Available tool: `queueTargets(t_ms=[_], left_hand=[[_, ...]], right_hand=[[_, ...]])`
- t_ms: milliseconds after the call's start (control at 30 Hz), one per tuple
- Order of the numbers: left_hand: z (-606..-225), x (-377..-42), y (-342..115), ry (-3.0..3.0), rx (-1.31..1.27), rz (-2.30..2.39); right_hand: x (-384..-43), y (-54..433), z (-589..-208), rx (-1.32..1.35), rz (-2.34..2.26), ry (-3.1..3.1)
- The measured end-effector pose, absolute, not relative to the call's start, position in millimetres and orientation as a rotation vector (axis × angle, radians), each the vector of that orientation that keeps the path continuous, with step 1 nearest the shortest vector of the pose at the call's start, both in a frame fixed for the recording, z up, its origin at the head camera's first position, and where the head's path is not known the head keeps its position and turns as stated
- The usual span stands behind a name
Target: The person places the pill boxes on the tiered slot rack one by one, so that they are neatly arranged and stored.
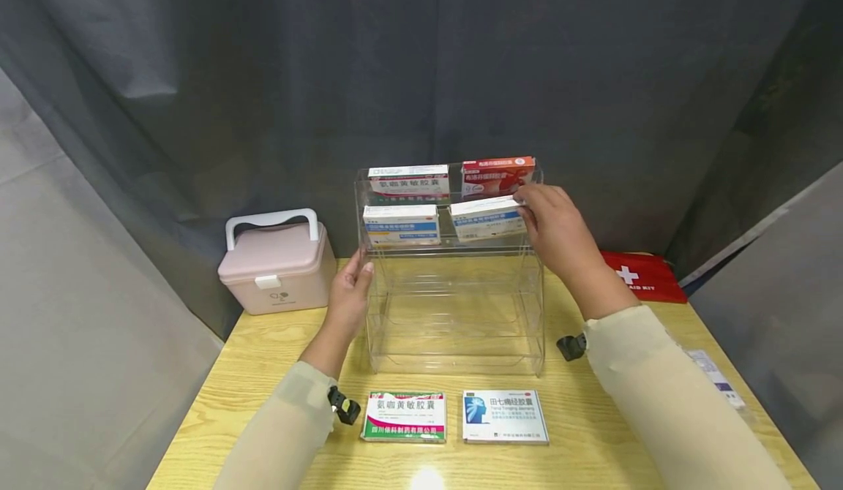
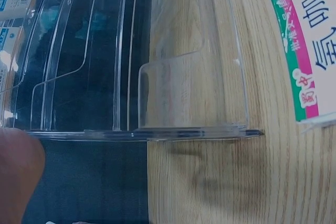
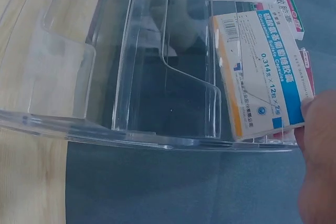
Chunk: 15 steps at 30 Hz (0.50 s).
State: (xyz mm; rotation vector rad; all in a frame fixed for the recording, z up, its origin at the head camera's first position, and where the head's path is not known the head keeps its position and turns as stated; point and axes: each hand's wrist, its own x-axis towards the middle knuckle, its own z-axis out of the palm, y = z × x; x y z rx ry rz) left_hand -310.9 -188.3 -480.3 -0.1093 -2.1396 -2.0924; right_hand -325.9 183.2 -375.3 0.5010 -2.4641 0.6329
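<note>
Right fingers [image 1: 541,201] pinch the tilted box [image 1: 489,221] by its end; level it gently, left fingers [image 1: 353,265] gripping the clear rack [image 1: 454,363]

Right grip [image 1: 560,232] pinches a tilted medicine box [image 1: 486,224]; left grip [image 1: 347,297] holds the clear rack [image 1: 454,363].

Tabletop [image 1: 230,380] glare, soft shadows, bluish wrist views

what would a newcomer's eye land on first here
Probably the clear rack in the middle of the head view, medicine boxes on its upper tiers. The right hand pinches a tilted box there; the left hand grips the rack's left side. A pink case stands left, a red pouch lies right.
</note>
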Motion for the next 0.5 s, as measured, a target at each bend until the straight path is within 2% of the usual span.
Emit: queueTargets(t_ms=[500], left_hand=[[-480, -312, -189, -2.148, -0.076, -2.081]], right_hand=[[-328, 181, -389, 0.61, 0.419, -2.385]])
